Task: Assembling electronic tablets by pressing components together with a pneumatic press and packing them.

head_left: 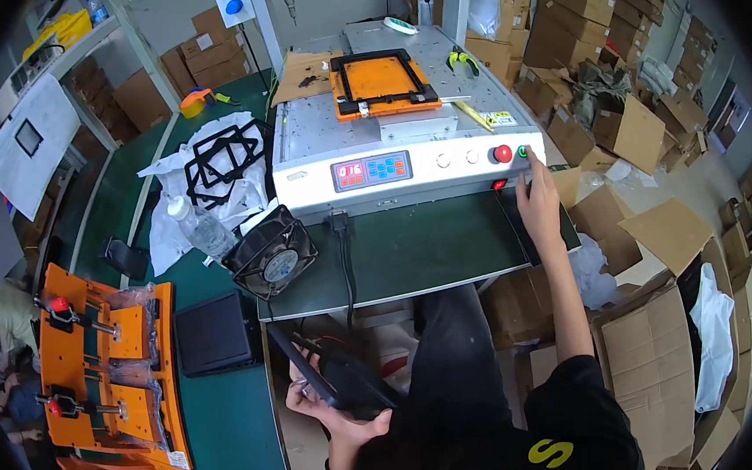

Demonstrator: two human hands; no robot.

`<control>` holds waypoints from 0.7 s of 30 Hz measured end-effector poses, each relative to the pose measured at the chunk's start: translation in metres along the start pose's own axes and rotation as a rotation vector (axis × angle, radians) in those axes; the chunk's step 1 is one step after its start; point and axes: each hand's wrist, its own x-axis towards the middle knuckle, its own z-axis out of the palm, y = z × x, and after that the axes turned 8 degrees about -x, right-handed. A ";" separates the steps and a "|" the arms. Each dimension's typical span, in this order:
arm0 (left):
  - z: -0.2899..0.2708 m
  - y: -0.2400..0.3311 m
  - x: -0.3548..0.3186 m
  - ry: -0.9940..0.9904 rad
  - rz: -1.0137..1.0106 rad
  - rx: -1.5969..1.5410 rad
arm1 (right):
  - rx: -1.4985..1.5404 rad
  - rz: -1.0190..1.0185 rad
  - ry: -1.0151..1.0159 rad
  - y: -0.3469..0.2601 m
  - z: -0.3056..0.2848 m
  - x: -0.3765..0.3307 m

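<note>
My left hand (337, 419) is closed round a black rectangular plastic housing (344, 370), tilted over my lap; its exact kind is unclear. With a finger stretched out, my right hand (540, 204) touches the green button (523, 152) at the right end of the white machine's front panel (302, 188). Beside that finger is a red knob (501, 154), and a lit red switch (500, 184) is below. On the machine's bed, an orange fixture (377, 78) carries a black rectangular frame (347, 85).
A black fan (270, 254), plastic bottle (201, 225) and several black frames (220, 163) lie left of the machine. A black box (217, 332) rests near orange clamp fixtures (113, 371). Pliers (462, 62) lie on the bed. Cardboard boxes (645, 346) crowd the right.
</note>
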 end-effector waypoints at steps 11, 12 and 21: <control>0.003 -0.004 0.005 0.035 -0.104 -0.017 | -0.097 -0.128 -0.185 0.004 -0.020 0.012; 0.006 -0.001 0.003 0.038 -0.167 -0.050 | -0.100 -0.082 -0.231 0.000 -0.028 0.016; -0.002 0.038 0.023 0.479 -0.319 -0.530 | 0.942 -0.456 -0.700 -0.190 -0.076 -0.090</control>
